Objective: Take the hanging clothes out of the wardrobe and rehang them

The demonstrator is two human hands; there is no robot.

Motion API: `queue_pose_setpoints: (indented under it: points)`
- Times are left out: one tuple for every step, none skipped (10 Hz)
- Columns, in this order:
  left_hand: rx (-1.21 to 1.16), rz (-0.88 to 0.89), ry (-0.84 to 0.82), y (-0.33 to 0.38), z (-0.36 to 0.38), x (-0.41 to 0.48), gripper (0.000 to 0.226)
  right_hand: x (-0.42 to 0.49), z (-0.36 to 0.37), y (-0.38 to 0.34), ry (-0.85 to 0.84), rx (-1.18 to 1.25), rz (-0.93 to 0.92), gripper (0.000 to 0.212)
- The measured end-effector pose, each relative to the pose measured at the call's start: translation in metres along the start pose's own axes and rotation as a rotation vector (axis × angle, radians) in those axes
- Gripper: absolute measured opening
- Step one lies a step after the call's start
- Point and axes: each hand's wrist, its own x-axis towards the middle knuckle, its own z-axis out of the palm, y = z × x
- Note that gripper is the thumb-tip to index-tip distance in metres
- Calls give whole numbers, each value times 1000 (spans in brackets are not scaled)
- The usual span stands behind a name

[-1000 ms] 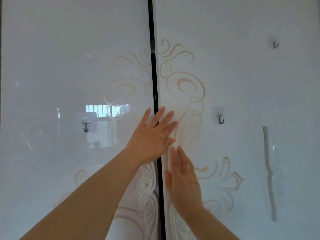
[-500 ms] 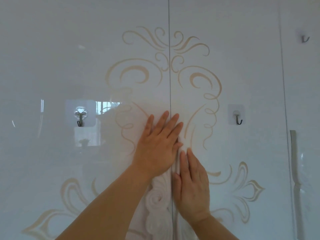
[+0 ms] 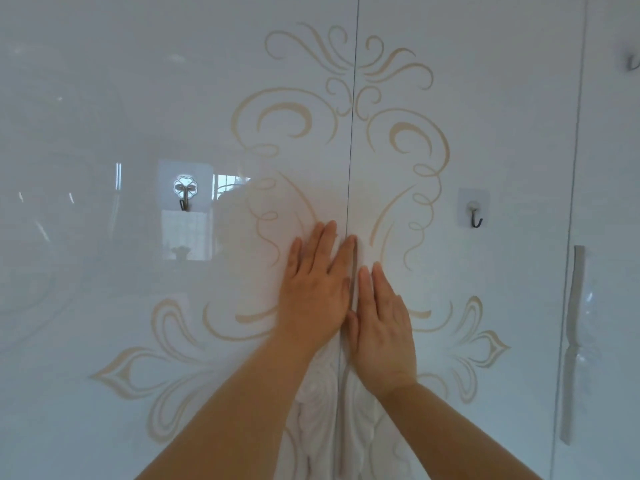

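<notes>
Left hand: the left hand [image 3: 313, 282] lies flat, fingers straight and a little spread, palm pressed on the left door [image 3: 104, 341] just beside the seam [image 3: 350, 161]; one fingertip reaches the seam line.
Right hand: the right hand [image 3: 382, 323] is also flat, fingers straight and close together, pressed on the right door [image 3: 502, 140] just beside the seam, a little lower than the other hand.
Neither hand holds anything.
Doors: both leaves of the wardrobe [image 3: 207, 64] sit shut, and the seam shows only as a thin line.
Hanging clothes: not in view; judged to be behind these shut doors.
Door handling: glossy, rigid panels, likely slippery under a flat palm, so pressing gives no pull.
Where to take hold: the raised white moulding [image 3: 317, 393] along the seam below the wrists looks like the likeliest grip, though whether it is a pull cannot be told.
Clothes handling: probably light and limp; best lifted by the hanger's neck, not the fabric.
Further out: a stick-on hook [image 3: 185, 197] on the left door, another hook [image 3: 475, 216] on the right door, and a long pale handle [image 3: 573, 341] on a third door [image 3: 616, 202].
</notes>
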Motion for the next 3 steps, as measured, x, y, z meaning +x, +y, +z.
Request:
queue_pose_setpoints:
  points:
    - [-29, -77, -195, 12, -23, -16, 53, -1, -23, 0, -209, 31, -15, 61]
    - [-15, -203, -508, 22, -50, -35, 58, -11, -60, 3, -589, 36, 40, 74]
    - [51, -241, -727, 38, -84, -66, 61, -40, -100, 6, -857, -40, 17, 68]
